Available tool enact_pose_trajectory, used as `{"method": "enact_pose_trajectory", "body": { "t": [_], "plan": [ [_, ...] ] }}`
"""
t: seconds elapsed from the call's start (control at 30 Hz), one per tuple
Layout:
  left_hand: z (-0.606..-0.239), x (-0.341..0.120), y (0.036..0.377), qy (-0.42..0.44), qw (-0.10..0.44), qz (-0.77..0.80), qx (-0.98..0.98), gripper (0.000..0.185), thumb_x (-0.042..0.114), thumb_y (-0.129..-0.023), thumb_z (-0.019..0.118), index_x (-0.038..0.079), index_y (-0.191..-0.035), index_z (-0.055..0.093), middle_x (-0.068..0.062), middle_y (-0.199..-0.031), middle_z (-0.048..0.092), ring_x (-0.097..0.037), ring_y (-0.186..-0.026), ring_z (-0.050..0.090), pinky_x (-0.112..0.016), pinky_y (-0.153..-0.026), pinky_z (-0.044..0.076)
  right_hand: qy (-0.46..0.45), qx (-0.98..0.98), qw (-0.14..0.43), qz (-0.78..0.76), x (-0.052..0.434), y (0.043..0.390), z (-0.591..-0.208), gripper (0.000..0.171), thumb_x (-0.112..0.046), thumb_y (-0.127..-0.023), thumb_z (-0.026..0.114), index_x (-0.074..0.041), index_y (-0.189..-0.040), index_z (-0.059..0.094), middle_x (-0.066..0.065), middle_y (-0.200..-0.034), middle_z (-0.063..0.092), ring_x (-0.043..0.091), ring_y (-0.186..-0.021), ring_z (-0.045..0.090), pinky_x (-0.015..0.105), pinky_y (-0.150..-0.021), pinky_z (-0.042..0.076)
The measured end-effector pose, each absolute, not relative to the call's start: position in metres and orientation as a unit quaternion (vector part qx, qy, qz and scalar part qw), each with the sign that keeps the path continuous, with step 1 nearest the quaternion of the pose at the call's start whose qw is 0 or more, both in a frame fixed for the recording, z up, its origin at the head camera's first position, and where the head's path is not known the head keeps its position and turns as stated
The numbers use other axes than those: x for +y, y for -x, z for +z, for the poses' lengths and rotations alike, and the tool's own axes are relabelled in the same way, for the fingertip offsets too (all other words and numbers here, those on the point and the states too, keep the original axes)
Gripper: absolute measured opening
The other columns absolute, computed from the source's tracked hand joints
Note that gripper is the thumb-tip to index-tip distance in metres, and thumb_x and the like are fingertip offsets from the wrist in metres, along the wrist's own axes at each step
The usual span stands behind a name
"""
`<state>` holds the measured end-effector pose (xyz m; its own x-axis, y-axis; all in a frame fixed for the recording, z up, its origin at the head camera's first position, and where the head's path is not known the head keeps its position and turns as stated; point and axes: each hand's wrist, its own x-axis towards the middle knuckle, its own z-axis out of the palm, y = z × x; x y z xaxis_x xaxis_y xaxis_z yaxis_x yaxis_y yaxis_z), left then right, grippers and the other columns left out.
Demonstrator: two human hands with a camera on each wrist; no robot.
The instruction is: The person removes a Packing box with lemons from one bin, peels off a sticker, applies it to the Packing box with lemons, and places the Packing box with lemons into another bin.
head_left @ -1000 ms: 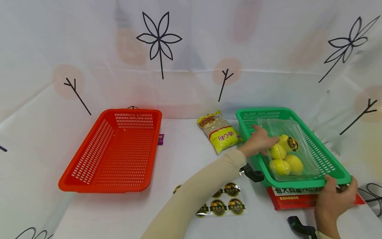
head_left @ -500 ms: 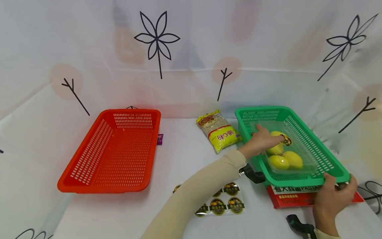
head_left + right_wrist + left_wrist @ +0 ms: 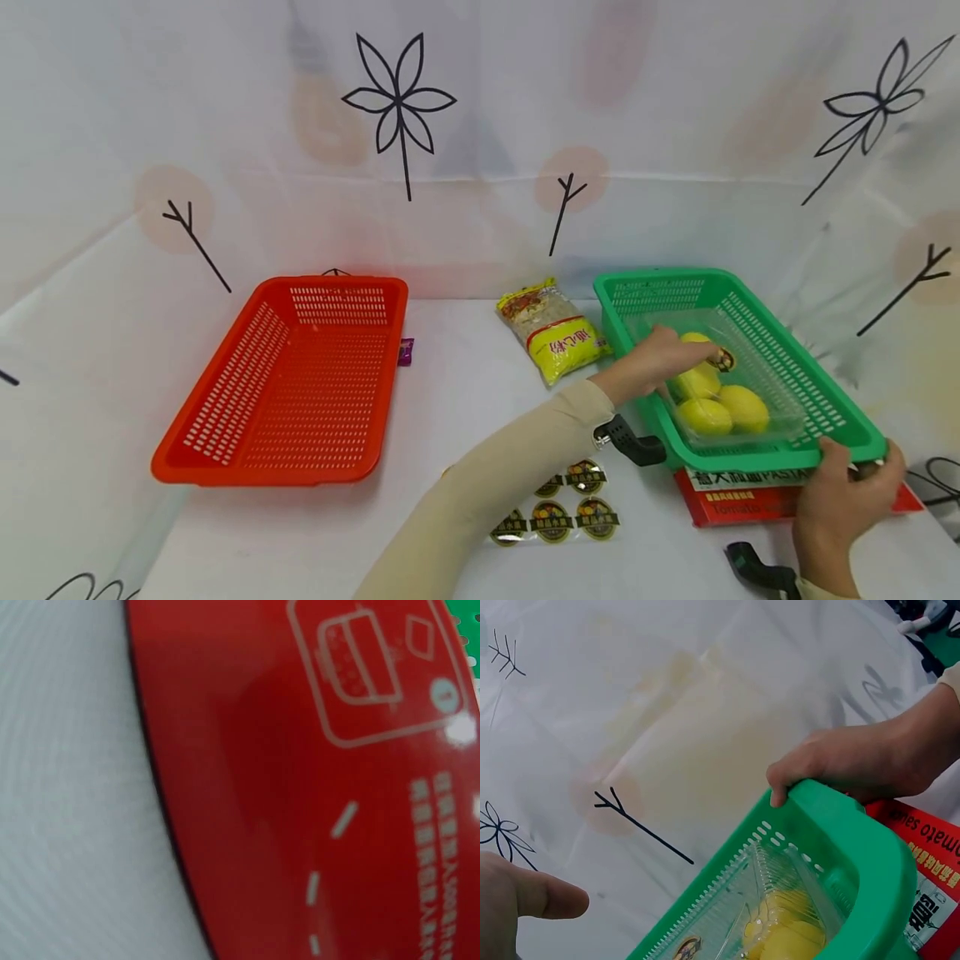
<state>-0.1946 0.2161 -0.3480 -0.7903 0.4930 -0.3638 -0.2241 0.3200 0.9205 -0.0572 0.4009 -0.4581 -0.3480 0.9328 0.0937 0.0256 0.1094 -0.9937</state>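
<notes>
A green plastic basket (image 3: 813, 389) stands at the right. Inside lies a clear plastic container (image 3: 772, 392) of lemons (image 3: 742, 408), with a round black-and-gold sticker (image 3: 723, 360) on top. My left hand (image 3: 660, 358) reaches over the basket's left rim, one finger stretched out to the sticker; in the left wrist view a straight digit (image 3: 551, 896) shows beside the basket. With the thumb over the rim, my right hand (image 3: 843, 496) grips the basket's near right corner. Close below that corner lies a red tomato sauce pasta box (image 3: 750, 504), which fills much of the right wrist view.
A red plastic basket (image 3: 393, 358) stands at the left, with a small purple packet (image 3: 406, 352) by its right side. Behind my left forearm is a yellow bag of pasta (image 3: 551, 329). A sheet of round stickers (image 3: 573, 508) lies partly under that sleeve.
The clear container has settled lower and flatter in the green basket. My left hand has shifted slightly down, its finger out to the sticker. The right hand keeps its grip on the rim.
</notes>
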Motion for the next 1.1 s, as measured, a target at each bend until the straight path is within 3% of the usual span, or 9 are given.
{"method": "enact_pose_trajectory", "body": {
  "t": [0.13, 0.2, 0.27, 0.33, 0.43, 0.57, 0.8, 0.93, 1.1],
  "plan": [
    [-0.343, 0.211, 0.191, -0.105, 0.297, 0.575, 0.755, 0.069, 0.036, -0.096, 0.073, 0.016, -0.155, 0.045, 0.007, -0.146, 0.05, -0.017, -0.115, 0.061, -0.042, -0.088, 0.058, 0.401, -0.638, 0.407, 0.517, 0.398, 0.058, -0.457, 0.052, -0.015, -0.1, 0.056, -0.025, -0.15, 0.047, -0.011, -0.125, 0.054, 0.0, -0.102, 0.048, 0.017, -0.09, 0.038],
    [-0.34, 0.208, 0.188, -0.123, 0.286, 0.572, 0.759, 0.062, 0.036, -0.096, 0.073, 0.014, -0.149, 0.05, 0.008, -0.131, 0.056, -0.012, -0.086, 0.061, -0.033, -0.073, 0.055, 0.405, -0.651, 0.403, 0.5, 0.397, 0.057, -0.458, 0.052, -0.017, -0.101, 0.055, -0.025, -0.152, 0.045, -0.012, -0.127, 0.053, -0.001, -0.103, 0.047, 0.018, -0.091, 0.037],
    [-0.336, 0.205, 0.185, -0.139, 0.278, 0.574, 0.758, 0.062, 0.035, -0.096, 0.073, 0.013, -0.149, 0.05, 0.004, -0.112, 0.059, -0.011, -0.062, 0.048, -0.029, -0.057, 0.046, 0.404, -0.657, 0.404, 0.492, 0.396, 0.056, -0.458, 0.052, -0.017, -0.101, 0.054, -0.025, -0.152, 0.045, -0.012, -0.126, 0.053, -0.001, -0.103, 0.047, 0.018, -0.09, 0.036],
    [-0.333, 0.201, 0.184, -0.15, 0.276, 0.574, 0.756, 0.064, 0.034, -0.096, 0.073, 0.014, -0.151, 0.048, 0.002, -0.1, 0.057, -0.013, -0.051, 0.034, -0.029, -0.049, 0.036, 0.401, -0.655, 0.408, 0.494, 0.397, 0.057, -0.458, 0.052, -0.016, -0.101, 0.055, -0.024, -0.152, 0.045, -0.012, -0.126, 0.053, -0.001, -0.103, 0.047, 0.018, -0.09, 0.036],
    [-0.33, 0.194, 0.183, -0.159, 0.274, 0.566, 0.761, 0.069, 0.034, -0.096, 0.072, 0.017, -0.157, 0.044, 0.004, -0.115, 0.062, -0.013, -0.058, 0.04, -0.028, -0.055, 0.041, 0.397, -0.651, 0.408, 0.503, 0.398, 0.058, -0.458, 0.053, -0.015, -0.1, 0.055, -0.024, -0.151, 0.046, -0.011, -0.127, 0.053, -0.001, -0.104, 0.048, 0.018, -0.091, 0.037],
    [-0.333, 0.181, 0.183, -0.171, 0.274, 0.557, 0.765, 0.067, 0.034, -0.097, 0.071, 0.018, -0.156, 0.044, 0.004, -0.144, 0.055, -0.011, -0.087, 0.055, -0.031, -0.079, 0.052, 0.394, -0.65, 0.41, 0.504, 0.398, 0.059, -0.459, 0.052, -0.016, -0.1, 0.056, -0.024, -0.151, 0.046, -0.011, -0.127, 0.053, 0.0, -0.104, 0.049, 0.018, -0.092, 0.037],
    [-0.343, 0.157, 0.187, -0.158, 0.292, 0.621, 0.711, 0.052, 0.03, -0.098, 0.074, 0.017, -0.145, 0.055, 0.0, -0.144, 0.054, -0.016, -0.109, 0.065, -0.031, -0.085, 0.058, 0.398, -0.637, 0.402, 0.523, 0.399, 0.062, -0.461, 0.054, -0.018, -0.101, 0.058, -0.025, -0.152, 0.044, -0.01, -0.128, 0.053, 0.0, -0.102, 0.049, 0.018, -0.091, 0.037],
    [-0.351, 0.143, 0.192, -0.158, 0.295, 0.657, 0.675, 0.048, 0.025, -0.098, 0.073, 0.012, -0.142, 0.057, 0.0, -0.13, 0.061, -0.022, -0.113, 0.065, -0.035, -0.088, 0.059, 0.424, -0.66, 0.39, 0.482, 0.392, 0.06, -0.458, 0.059, -0.027, -0.103, 0.053, -0.027, -0.158, 0.033, -0.007, -0.145, 0.043, 0.0, -0.115, 0.044, 0.02, -0.101, 0.038],
    [-0.354, 0.12, 0.2, -0.18, 0.299, 0.688, 0.636, 0.045, 0.018, -0.1, 0.07, 0.005, -0.141, 0.057, -0.001, -0.117, 0.068, -0.027, -0.114, 0.067, -0.038, -0.089, 0.059, 0.397, -0.72, 0.428, 0.375, 0.382, 0.055, -0.449, 0.06, -0.025, -0.102, 0.047, -0.018, -0.159, 0.032, 0.004, -0.16, 0.029, 0.013, -0.141, 0.027, 0.024, -0.117, 0.018]
  ]
}}
